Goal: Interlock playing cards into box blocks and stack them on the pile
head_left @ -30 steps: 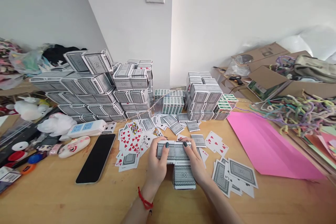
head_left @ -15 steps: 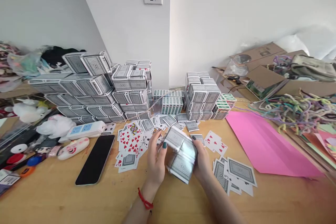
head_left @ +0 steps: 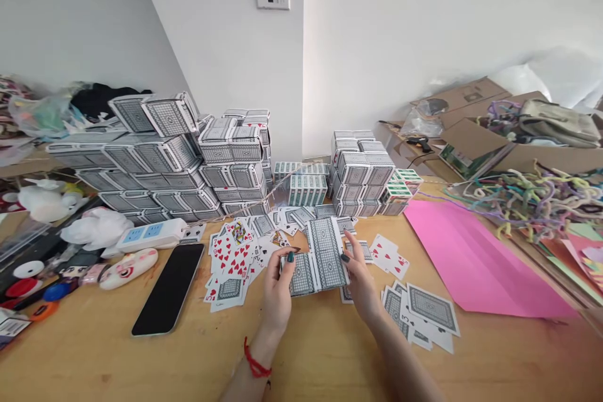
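Between my hands is a block of folded playing cards (head_left: pixel 326 250), its patterned grey backs facing up. My left hand (head_left: pixel 279 282) grips its left side, thumb on top. My right hand (head_left: pixel 360 279) holds the right side, with fingers along that edge. Beneath and behind the block lie loose playing cards (head_left: pixel 232 251), some face up with hearts showing. More cards (head_left: pixel 421 317) lie in a loose pile to the right of my right hand. The underside of the block is hidden.
Stacks of similar card blocks (head_left: pixel 136 163) rise at the back left, and another stack (head_left: pixel 360 173) stands back right. Green-white card boxes (head_left: pixel 306 188) sit between them. A black phone (head_left: pixel 168 289) lies left; pink paper (head_left: pixel 475 264) and tangled yarn (head_left: pixel 541 201) lie right.
The card block has turned in my hands, from slanted with a glossy side showing to flatter, with the patterned backs facing up. Both hands still hold it.
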`<act>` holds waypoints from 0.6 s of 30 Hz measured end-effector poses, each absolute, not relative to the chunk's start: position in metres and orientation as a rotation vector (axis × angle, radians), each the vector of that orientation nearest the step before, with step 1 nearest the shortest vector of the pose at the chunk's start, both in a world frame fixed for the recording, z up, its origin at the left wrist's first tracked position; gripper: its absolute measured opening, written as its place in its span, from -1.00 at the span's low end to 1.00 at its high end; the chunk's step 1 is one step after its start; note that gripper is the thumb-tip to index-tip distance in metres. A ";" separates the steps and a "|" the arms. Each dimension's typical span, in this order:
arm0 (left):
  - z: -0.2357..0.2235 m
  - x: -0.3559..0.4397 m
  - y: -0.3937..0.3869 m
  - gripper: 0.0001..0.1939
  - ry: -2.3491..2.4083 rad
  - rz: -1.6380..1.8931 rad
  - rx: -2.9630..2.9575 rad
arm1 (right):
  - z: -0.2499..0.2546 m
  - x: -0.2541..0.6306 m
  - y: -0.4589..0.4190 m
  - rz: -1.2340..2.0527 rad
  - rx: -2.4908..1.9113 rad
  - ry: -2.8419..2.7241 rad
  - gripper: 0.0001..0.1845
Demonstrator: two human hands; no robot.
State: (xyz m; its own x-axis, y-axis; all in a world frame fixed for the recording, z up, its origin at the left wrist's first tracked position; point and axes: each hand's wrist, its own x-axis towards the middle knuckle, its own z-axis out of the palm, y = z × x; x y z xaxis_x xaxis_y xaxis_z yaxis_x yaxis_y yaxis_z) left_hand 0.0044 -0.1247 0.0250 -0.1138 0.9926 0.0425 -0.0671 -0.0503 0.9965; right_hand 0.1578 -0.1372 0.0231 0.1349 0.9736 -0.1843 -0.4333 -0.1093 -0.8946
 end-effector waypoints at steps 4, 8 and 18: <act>0.033 0.002 -0.125 -0.80 1.101 1.209 1.201 | 0.028 0.158 -0.137 1.364 -1.122 -0.791 -0.37; 0.034 0.000 -0.126 -0.82 1.090 1.155 1.246 | 0.033 0.155 -0.139 1.440 -1.138 -0.856 -0.40; 0.032 -0.003 -0.128 -0.87 1.108 1.053 1.320 | 0.022 0.158 -0.140 1.405 -1.265 -0.922 -0.32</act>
State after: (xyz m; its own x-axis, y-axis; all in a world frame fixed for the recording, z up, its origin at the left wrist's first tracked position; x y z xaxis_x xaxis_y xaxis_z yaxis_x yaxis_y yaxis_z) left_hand -0.0034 -0.1275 0.0325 0.1790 0.9838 -0.0053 0.0444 -0.0027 0.9990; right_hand 0.1582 -0.1398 0.0221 0.0374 0.9729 -0.2280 -0.1782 -0.2180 -0.9595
